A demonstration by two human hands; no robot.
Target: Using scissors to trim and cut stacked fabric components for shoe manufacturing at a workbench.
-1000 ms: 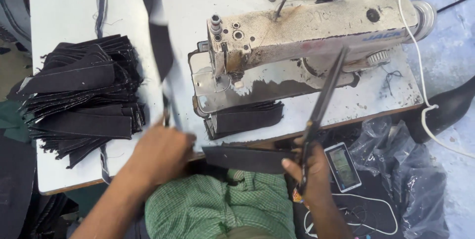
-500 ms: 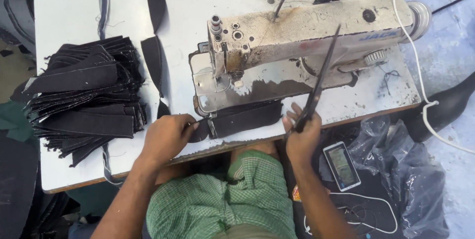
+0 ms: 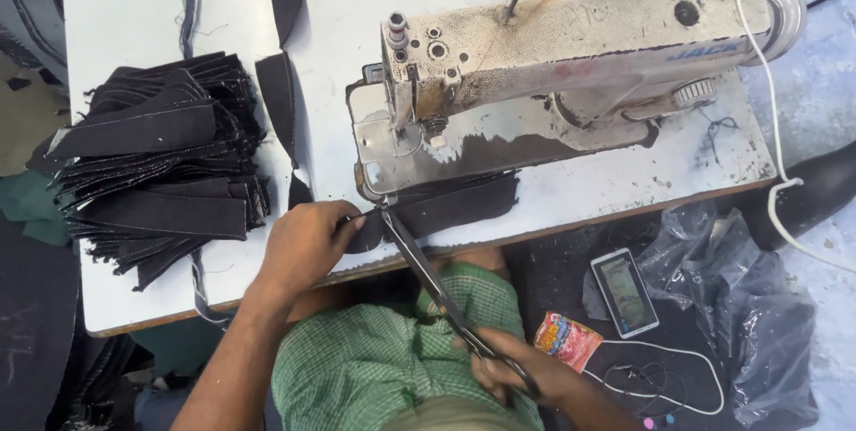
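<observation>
Black fabric pieces sit in a fanned stack (image 3: 156,168) on the left of the white desk (image 3: 339,3), with loose black strips (image 3: 278,97) lying just right of it. Near the desk's front edge, the left hand (image 3: 303,244) is closed, pinching the left end of a black fabric piece (image 3: 446,204) that lies flat under the front of the sewing machine (image 3: 553,65). Long scissors (image 3: 437,284) run diagonally from that pinched spot down to the right, their tips touching the fabric beside the left fingers. The right hand (image 3: 522,373) grips the scissor handles low over the green checked lap, fingers wrapped through the loops. Farther right, below the desk, a phone (image 3: 624,293) and a small red packet (image 3: 568,340) lie on dark cloth beside a crumpled clear plastic bag (image 3: 740,306). A white cable (image 3: 774,155) hangs down past the machine's right end.
</observation>
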